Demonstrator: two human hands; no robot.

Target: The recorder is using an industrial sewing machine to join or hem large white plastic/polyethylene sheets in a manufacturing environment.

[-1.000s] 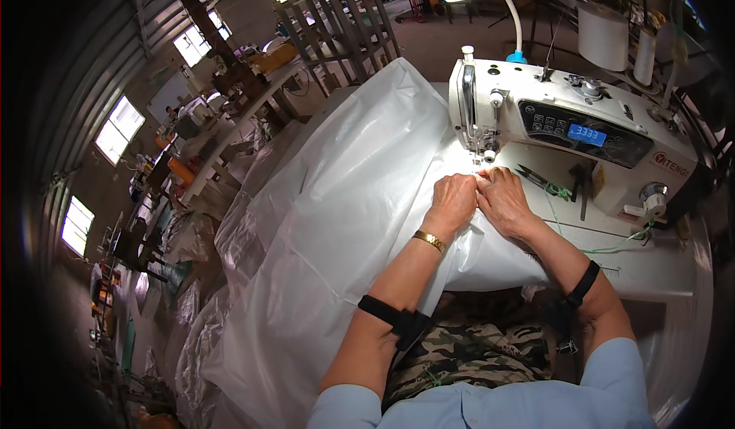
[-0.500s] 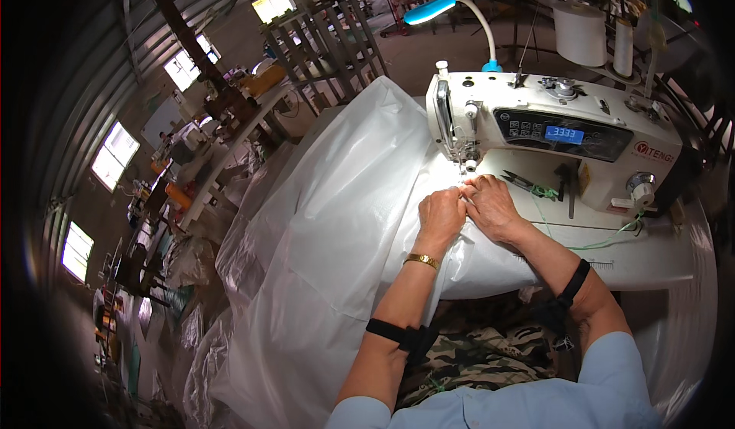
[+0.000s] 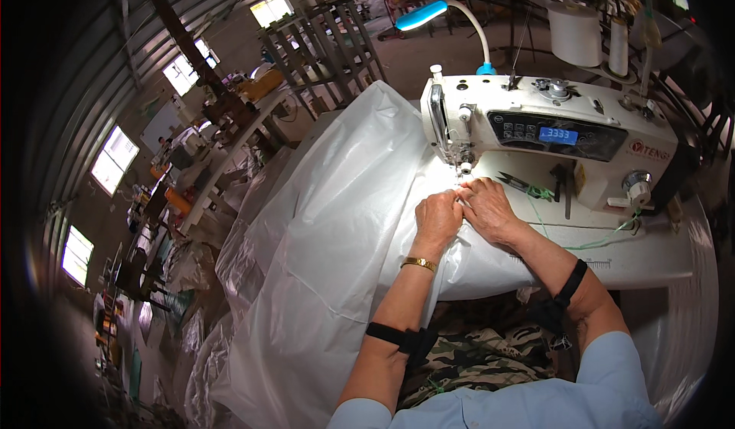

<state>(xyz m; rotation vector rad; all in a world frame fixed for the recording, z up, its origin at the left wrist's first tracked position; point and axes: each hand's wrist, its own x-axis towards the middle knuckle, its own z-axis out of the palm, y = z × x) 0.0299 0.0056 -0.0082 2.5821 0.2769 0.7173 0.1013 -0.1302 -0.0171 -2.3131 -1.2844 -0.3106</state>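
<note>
A large sheet of translucent white plastic (image 3: 337, 222) drapes over the left side of the table and down toward the floor. Its edge runs under the needle area of a white sewing machine (image 3: 528, 107). Just in front of the presser foot (image 3: 462, 170), my left hand (image 3: 438, 218) is closed with its fingertips pinching the plastic sheet. Right beside it, my right hand (image 3: 488, 208) also grips the sheet, its fingers bent and touching the left ones. The exact fold between the fingertips is hidden by the hands.
Small black snips (image 3: 514, 181) with green thread (image 3: 540, 193) lie on the machine bed, right of my hands. A lit blue lamp (image 3: 423, 15) arches over the machine head. Behind it stands a white thread cone (image 3: 574, 37). A slatted rack (image 3: 321, 46) stands at the back.
The view has shifted slightly, so the machine and lamp sit a little further left and the machine a little lower. Both hands keep their hold at the presser foot.
</note>
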